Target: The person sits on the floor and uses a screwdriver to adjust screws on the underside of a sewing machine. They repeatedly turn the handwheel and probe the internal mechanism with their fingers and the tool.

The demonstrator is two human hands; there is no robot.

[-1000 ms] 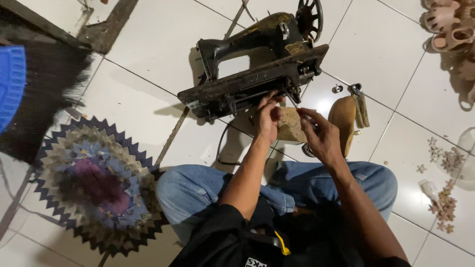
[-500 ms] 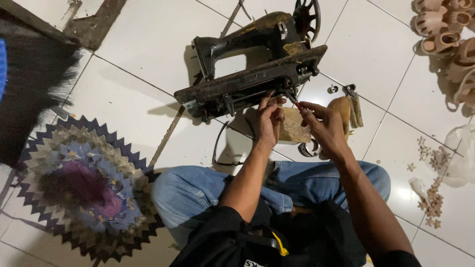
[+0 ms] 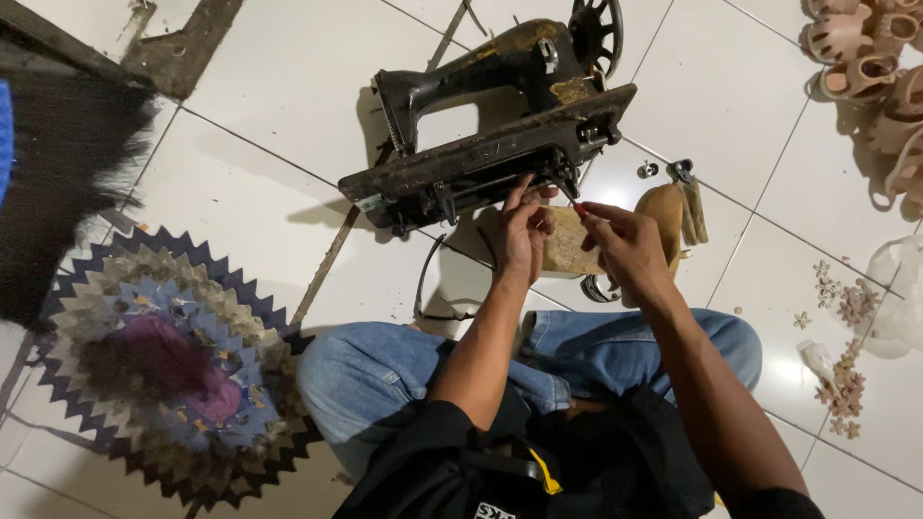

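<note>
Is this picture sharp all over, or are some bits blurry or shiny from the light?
Head view: the old black sewing machine and both hands, left hand and right hand, look fairly sharp; the dark brush at the left edge is smeared and out of focus; the white floor tiles show soft glare, with a shadow under the machine; the lower clothing is dim.

Black sewing machine (image 3: 500,125) – zigzag-patterned mat (image 3: 163,365)

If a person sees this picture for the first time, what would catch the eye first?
Probably the old black sewing machine, tipped over on the white tiled floor at top centre, with the left hand and right hand working at its underside. Next, the round patchwork mat with zigzag edges at lower left.
</note>
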